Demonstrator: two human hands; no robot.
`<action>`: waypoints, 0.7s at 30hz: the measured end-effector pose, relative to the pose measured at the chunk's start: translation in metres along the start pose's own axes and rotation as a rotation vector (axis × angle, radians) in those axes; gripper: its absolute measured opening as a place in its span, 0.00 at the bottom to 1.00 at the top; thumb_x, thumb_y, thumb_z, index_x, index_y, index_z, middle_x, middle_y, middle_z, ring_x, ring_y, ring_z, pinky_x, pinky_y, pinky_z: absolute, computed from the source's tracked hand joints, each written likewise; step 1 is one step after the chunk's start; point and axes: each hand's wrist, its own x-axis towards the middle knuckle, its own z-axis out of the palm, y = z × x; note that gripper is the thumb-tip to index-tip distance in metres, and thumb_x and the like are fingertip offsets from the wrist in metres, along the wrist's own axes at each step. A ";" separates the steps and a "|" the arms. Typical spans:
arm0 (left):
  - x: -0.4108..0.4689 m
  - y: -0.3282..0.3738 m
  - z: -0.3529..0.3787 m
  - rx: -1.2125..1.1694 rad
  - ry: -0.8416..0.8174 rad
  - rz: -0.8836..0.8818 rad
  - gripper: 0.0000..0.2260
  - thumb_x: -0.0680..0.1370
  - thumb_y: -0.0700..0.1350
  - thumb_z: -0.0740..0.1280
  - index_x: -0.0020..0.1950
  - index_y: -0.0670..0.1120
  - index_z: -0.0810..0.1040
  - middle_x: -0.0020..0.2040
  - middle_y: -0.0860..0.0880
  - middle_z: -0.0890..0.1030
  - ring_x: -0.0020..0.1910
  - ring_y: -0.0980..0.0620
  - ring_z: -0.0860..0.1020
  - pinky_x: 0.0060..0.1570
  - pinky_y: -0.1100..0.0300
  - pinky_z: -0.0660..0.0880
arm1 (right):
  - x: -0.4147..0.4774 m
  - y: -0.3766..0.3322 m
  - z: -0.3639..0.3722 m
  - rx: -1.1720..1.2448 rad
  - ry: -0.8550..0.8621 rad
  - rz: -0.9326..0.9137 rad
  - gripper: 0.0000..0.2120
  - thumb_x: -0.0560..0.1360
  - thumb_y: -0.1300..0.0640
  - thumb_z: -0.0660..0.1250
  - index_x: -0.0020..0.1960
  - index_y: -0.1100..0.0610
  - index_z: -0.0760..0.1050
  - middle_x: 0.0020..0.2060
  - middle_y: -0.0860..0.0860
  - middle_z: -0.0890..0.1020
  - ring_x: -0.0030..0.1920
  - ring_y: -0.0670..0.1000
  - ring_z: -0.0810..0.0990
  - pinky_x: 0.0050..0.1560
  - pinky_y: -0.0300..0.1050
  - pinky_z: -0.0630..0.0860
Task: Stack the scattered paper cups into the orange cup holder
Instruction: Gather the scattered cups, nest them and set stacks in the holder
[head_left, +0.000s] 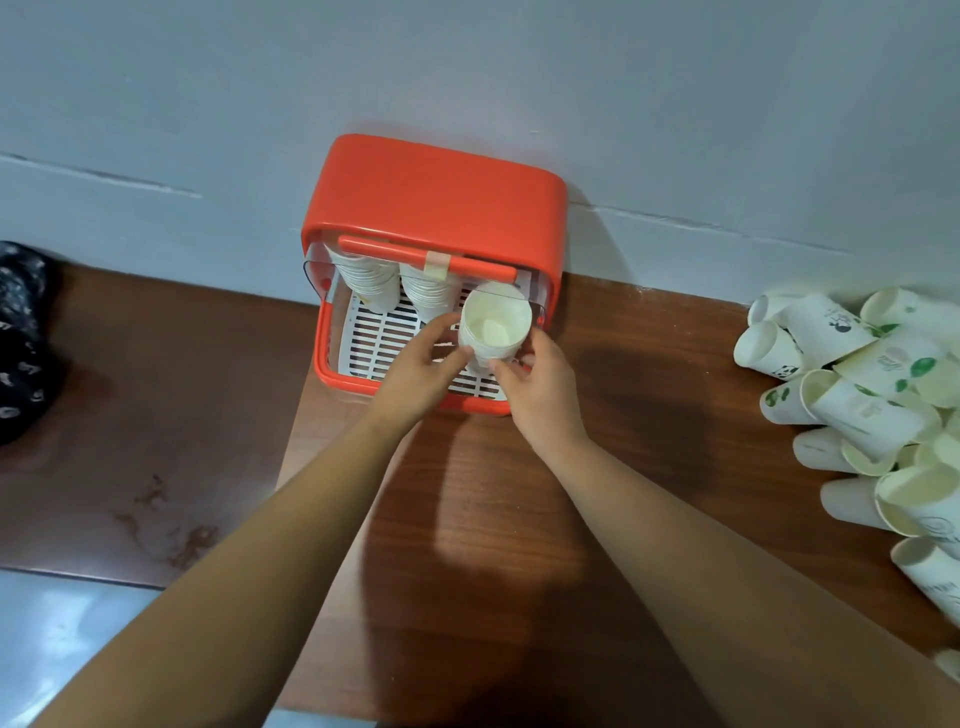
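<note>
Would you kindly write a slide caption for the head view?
Left hand and right hand hold a cup stack at the orange cup holder; loose cups lie at right.

Base of the held cup stack is hidden behind left hand and right hand. Loose cup pile is cut by the right edge, print unreadable. Dark patterned object is cut by the left edge.

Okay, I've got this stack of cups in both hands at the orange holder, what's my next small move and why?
Probably lower the stack of cups onto the white grille of the orange holder, to the right of the two stacks already inside, then let go. Your left hand and right hand hold it over that free spot.
</note>
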 end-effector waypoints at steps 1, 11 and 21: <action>0.003 0.002 0.002 -0.006 0.021 0.013 0.17 0.80 0.47 0.67 0.70 0.55 0.73 0.58 0.57 0.80 0.57 0.62 0.79 0.51 0.69 0.74 | 0.003 0.001 0.004 0.011 0.032 -0.002 0.22 0.75 0.56 0.72 0.68 0.54 0.72 0.59 0.48 0.80 0.57 0.46 0.80 0.59 0.42 0.79; 0.022 -0.005 0.028 -0.075 0.137 0.069 0.18 0.82 0.43 0.63 0.72 0.50 0.73 0.67 0.56 0.78 0.66 0.61 0.75 0.68 0.56 0.71 | 0.025 -0.001 0.035 0.000 0.203 0.037 0.24 0.79 0.61 0.63 0.74 0.60 0.64 0.63 0.58 0.79 0.63 0.58 0.78 0.62 0.50 0.75; 0.027 -0.008 0.020 -0.060 0.034 0.023 0.22 0.82 0.44 0.60 0.77 0.53 0.66 0.72 0.58 0.72 0.70 0.66 0.69 0.68 0.72 0.65 | 0.047 -0.001 0.034 -0.085 0.076 0.058 0.27 0.80 0.61 0.58 0.77 0.63 0.56 0.70 0.64 0.71 0.69 0.64 0.72 0.67 0.54 0.70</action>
